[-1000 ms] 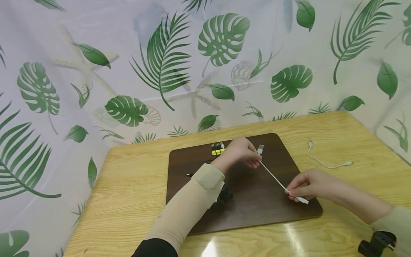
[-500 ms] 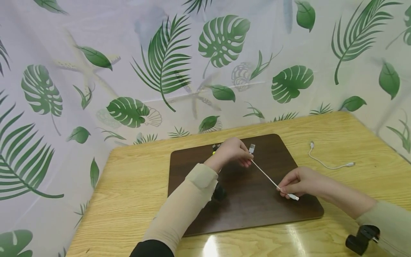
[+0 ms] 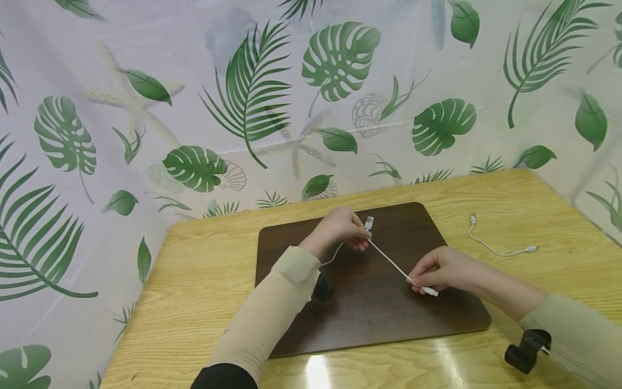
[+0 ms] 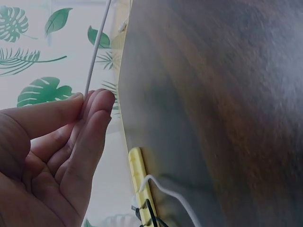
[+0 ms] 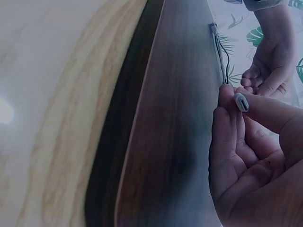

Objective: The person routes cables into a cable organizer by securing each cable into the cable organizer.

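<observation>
A white USB cable (image 3: 389,260) stretches taut between my two hands above the dark brown board (image 3: 384,313). My left hand (image 3: 340,229) pinches it just below its flat USB-A plug (image 3: 369,223), which points up and away. Near the other end, my right hand (image 3: 443,268) pinches the cable between thumb and fingers, and the small USB-C plug (image 5: 241,102) sticks out past the fingertips. Below the left hand, at the board's far edge, lies a yellow cable clip (image 4: 137,170) with a white cable (image 4: 173,193) and black cables in its slots; in the head view that hand hides it.
Another short white cable (image 3: 500,252) lies curved on the wooden table (image 3: 525,205), right of the board. A leaf-printed curtain (image 3: 291,97) rises behind the table and along its sides. Black wrist cameras are strapped at both sleeves.
Both hands have moved left over the board, carrying the cable stretched between them. The left hand now covers the yellow clip in the head view.
</observation>
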Motion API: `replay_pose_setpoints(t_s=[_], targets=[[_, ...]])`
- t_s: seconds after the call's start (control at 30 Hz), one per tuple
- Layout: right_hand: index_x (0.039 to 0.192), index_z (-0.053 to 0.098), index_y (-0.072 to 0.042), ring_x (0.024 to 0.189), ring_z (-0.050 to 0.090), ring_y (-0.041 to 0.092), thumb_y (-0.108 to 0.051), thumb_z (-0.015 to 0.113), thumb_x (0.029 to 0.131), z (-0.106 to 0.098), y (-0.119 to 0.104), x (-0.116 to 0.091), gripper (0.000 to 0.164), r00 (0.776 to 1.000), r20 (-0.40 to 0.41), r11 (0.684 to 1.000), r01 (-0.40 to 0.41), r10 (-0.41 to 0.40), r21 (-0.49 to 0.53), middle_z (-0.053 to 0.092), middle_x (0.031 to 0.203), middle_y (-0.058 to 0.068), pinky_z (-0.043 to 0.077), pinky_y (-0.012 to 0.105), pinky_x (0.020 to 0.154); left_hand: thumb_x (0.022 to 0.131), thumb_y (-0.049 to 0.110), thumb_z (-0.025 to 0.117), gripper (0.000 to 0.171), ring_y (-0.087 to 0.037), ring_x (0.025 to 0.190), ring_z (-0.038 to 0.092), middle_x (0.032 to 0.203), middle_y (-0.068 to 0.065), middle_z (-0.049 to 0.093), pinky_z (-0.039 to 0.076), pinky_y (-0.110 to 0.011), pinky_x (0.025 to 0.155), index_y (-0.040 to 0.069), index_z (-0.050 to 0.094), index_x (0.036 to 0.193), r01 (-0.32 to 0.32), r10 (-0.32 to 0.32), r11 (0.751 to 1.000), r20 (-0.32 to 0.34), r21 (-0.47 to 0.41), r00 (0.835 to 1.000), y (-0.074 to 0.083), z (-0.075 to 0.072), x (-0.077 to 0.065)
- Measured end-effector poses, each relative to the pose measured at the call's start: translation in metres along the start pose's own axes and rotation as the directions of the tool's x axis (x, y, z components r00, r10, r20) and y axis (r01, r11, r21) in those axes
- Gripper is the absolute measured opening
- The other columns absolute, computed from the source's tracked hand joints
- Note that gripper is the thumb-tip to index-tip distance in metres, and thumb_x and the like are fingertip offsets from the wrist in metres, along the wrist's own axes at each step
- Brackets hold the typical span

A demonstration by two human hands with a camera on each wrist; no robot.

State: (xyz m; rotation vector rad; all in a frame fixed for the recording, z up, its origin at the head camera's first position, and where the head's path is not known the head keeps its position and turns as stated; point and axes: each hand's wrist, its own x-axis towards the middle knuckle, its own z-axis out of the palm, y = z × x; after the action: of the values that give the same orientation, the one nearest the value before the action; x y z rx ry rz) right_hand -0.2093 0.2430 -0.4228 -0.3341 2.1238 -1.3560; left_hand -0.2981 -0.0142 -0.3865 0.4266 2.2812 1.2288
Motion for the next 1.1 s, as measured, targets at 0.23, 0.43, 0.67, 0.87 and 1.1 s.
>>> replay_pose_setpoints(t_s=[0.23, 0.43, 0.67, 0.87, 1.1], targets=[[0.11, 0.073, 0.019, 0.073, 0.07, 0.004, 0.001, 0.067, 0.101, 0.001, -0.003, 0.01, 0.021, 1.0, -0.02, 1.0, -0.002, 0.002, -0.002, 0.08, 0.087, 0.001, 0.06, 0.023, 0.067, 0.101, 0.004, 0.07, 0.02, -0.007, 0.058, 0.068, 0.068, -0.002, 0.071, 0.065, -0.045, 0.086, -0.014, 0.079, 0.101, 0.017, -0.017, 0.999, 0.011, 0.049, 1.0, -0.004, -0.01, 0.004], [0.109, 0.073, 0.018, 0.073, 0.07, 0.004, 0.001, 0.067, 0.101, 0.006, -0.01, 0.016, 0.02, 1.0, -0.029, 1.0, -0.002, 0.002, -0.014, 0.079, 0.086, 0.002, 0.06, 0.023, 0.067, 0.101, 0.004, 0.07, 0.02, -0.006, 0.057, 0.068, 0.071, -0.007, 0.075, 0.066, -0.042, 0.084, -0.014, 0.079, 0.102, 0.023, -0.023, 0.997, -0.002, 0.076, 1.0, -0.006, -0.017, 0.002], [0.104, 0.077, 0.014, 0.073, 0.07, 0.004, -0.003, 0.071, 0.099, 0.011, -0.018, 0.025, 0.018, 0.998, -0.066, 0.998, -0.002, -0.002, -0.059, 0.08, 0.083, 0.001, 0.059, 0.022, 0.066, 0.101, 0.006, 0.071, 0.02, -0.008, 0.058, 0.068, 0.074, -0.01, 0.077, 0.067, -0.039, 0.08, -0.012, 0.08, 0.099, 0.032, -0.029, 0.996, -0.036, 0.085, 0.999, -0.013, -0.023, 0.002], [0.104, 0.077, 0.014, 0.072, 0.068, 0.004, -0.002, 0.071, 0.099, 0.015, -0.023, 0.033, 0.018, 0.997, -0.075, 0.997, 0.01, -0.015, -0.072, 0.08, 0.082, 0.001, 0.059, 0.022, 0.066, 0.101, 0.005, 0.071, 0.019, -0.009, 0.058, 0.068, 0.07, -0.005, 0.073, 0.065, -0.044, 0.086, -0.012, 0.08, 0.101, 0.057, -0.054, 0.998, -0.073, 0.036, 0.996, -0.018, -0.028, 0.002], [0.106, 0.075, 0.017, 0.071, 0.07, 0.004, 0.002, 0.069, 0.099, 0.017, -0.03, 0.042, 0.018, 0.995, -0.096, 0.999, -0.004, 0.0, -0.048, 0.081, 0.084, 0.006, 0.06, 0.023, 0.066, 0.1, 0.006, 0.072, 0.018, -0.007, 0.056, 0.067, 0.07, -0.004, 0.073, 0.066, -0.04, 0.081, -0.01, 0.081, 0.098, 0.059, -0.05, 0.997, -0.147, 0.055, 0.988, -0.019, -0.032, 0.005]])
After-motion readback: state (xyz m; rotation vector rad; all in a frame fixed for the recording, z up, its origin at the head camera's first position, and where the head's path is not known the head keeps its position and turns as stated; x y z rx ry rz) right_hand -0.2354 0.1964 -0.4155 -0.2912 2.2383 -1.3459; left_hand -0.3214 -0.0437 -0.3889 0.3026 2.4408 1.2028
